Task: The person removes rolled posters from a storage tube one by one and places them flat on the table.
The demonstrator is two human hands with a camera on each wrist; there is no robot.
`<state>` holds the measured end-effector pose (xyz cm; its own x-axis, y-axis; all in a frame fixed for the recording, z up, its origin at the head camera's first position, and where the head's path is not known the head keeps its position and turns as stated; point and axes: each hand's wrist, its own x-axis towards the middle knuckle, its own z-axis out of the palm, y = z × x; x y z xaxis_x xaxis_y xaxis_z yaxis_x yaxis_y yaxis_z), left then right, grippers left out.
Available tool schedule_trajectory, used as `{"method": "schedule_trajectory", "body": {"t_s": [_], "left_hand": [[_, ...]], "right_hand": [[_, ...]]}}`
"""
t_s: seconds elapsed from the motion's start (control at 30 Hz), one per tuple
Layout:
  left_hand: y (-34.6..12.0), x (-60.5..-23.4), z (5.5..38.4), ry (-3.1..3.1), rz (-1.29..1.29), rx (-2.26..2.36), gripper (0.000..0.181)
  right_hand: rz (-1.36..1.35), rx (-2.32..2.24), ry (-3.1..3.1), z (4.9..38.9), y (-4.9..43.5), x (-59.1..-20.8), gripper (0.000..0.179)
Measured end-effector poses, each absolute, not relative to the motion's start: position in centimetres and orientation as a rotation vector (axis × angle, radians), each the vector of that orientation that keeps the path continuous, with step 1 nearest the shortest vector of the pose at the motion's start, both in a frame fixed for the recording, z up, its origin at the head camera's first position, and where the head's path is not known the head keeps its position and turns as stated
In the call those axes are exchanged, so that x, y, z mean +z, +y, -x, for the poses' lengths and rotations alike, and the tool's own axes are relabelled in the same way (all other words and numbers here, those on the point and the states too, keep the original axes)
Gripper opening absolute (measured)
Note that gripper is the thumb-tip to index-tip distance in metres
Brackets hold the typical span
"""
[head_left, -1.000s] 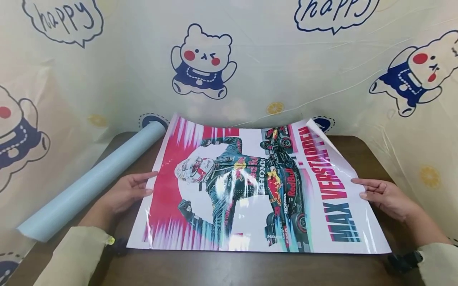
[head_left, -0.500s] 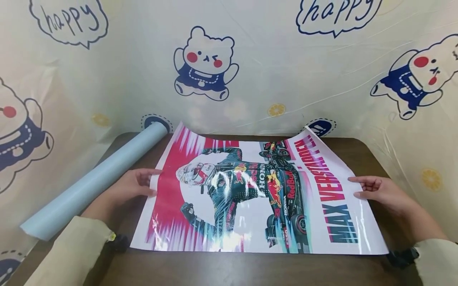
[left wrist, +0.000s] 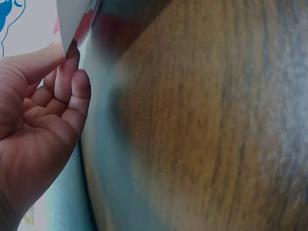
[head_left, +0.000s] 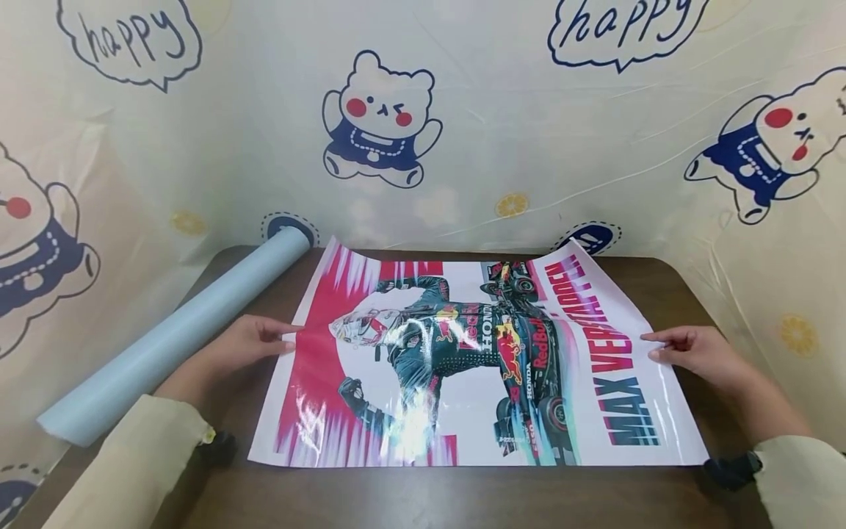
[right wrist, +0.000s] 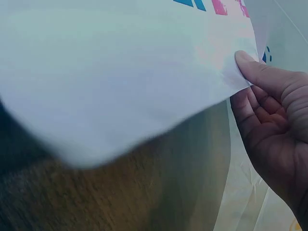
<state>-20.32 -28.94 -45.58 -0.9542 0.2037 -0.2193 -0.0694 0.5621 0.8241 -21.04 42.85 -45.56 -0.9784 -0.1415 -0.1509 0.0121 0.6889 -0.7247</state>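
A glossy poster (head_left: 463, 360) of a racing driver and a car, with a white border, spreads across the middle of the head view. My left hand (head_left: 247, 342) pinches its left edge between thumb and fingers. At the opposite edge my right hand (head_left: 703, 356) grips the border beside the printed name, thumb on top. In the left wrist view, the left hand (left wrist: 43, 101) has the poster's edge between thumb and forefinger, the other fingers curled below. The right wrist view shows the right thumb (right wrist: 255, 67) on the white margin, and that margin stands above the table.
A pale blue roll (head_left: 178, 330) lies slantwise along the table's left side, behind the left forearm. The brown wooden table (head_left: 396, 499) ends at a sheet (head_left: 496, 132) printed with bears, hung behind and at both sides.
The poster's far edge has come down and its curled far right corner has unfolded. Both hands keep hold and have drawn slightly closer together.
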Motion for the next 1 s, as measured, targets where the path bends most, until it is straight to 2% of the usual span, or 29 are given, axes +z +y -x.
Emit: {"method": "schedule_trajectory", "body": {"t_s": [0.33, 0.53, 0.67, 0.8, 1.0], "left_hand": [[-28.1, -45.2, 20.5, 2.627, -0.018, 1.179, 0.051], [-27.4, -45.7, 20.5, 2.697, -0.065, 1.099, 0.036], [-27.1, -45.7, 20.5, 2.702, -0.110, 1.101, 0.029], [-27.5, -45.3, 20.4, 2.630, -0.137, 1.149, 0.038], [-28.7, -45.0, 20.7, 2.502, -0.243, 1.204, 0.070]], "right_hand": [[0.181, -1.000, 2.744, 21.4, 41.9, -45.9, 0.040], [0.255, -0.881, 2.765, 21.3, 41.0, -46.0, 0.023], [0.230, -0.860, 2.777, 21.0, 40.8, -46.0, 0.022], [0.225, -0.875, 2.766, 20.9, 41.1, -45.9, 0.031], [0.350, -0.937, 2.631, 20.9, 42.0, -45.3, 0.044]]}}
